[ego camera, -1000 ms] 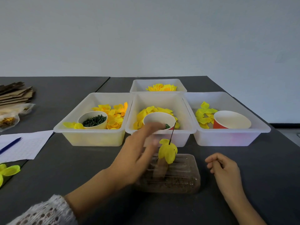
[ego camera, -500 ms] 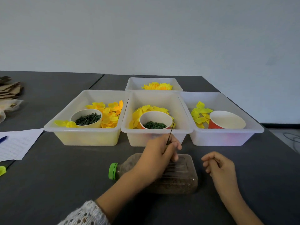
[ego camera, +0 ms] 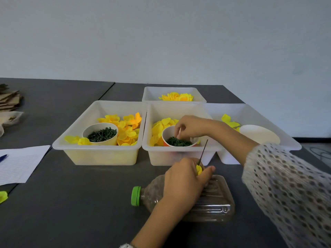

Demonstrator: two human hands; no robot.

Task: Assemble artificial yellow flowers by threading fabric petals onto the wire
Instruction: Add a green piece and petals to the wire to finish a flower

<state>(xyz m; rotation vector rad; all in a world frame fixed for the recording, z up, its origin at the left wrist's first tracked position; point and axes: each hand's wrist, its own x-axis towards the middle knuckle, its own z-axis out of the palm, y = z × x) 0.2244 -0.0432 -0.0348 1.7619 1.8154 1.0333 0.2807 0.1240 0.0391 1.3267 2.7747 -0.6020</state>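
Note:
My left hand (ego camera: 184, 178) hovers over a clear bottle (ego camera: 213, 203) lying on its side. It grips a small yellow petal bundle (ego camera: 199, 170) threaded on a thin dark wire (ego camera: 204, 149) that sticks up past the fingers. My right hand (ego camera: 192, 126) reaches into the middle bin (ego camera: 179, 149), fingertips down in an orange cup (ego camera: 165, 138) of small green pieces (ego camera: 179, 141). Whether those fingertips hold a piece does not show. Loose yellow petals (ego camera: 159, 126) lie around that cup.
The left bin (ego camera: 100, 151) holds a white cup of green pieces (ego camera: 101, 134) and yellow petals. The right bin (ego camera: 265, 113) has a white cup (ego camera: 259, 134); a back bin (ego camera: 172, 90) holds yellow flowers. The bottle has a green cap (ego camera: 136, 196). Paper (ego camera: 19, 163) and cardboard (ego camera: 9, 101) lie at left.
My right hand left the table beside the bottle and reached forward into the cup in the middle bin. My left hand stays over the bottle holding the wire and petals.

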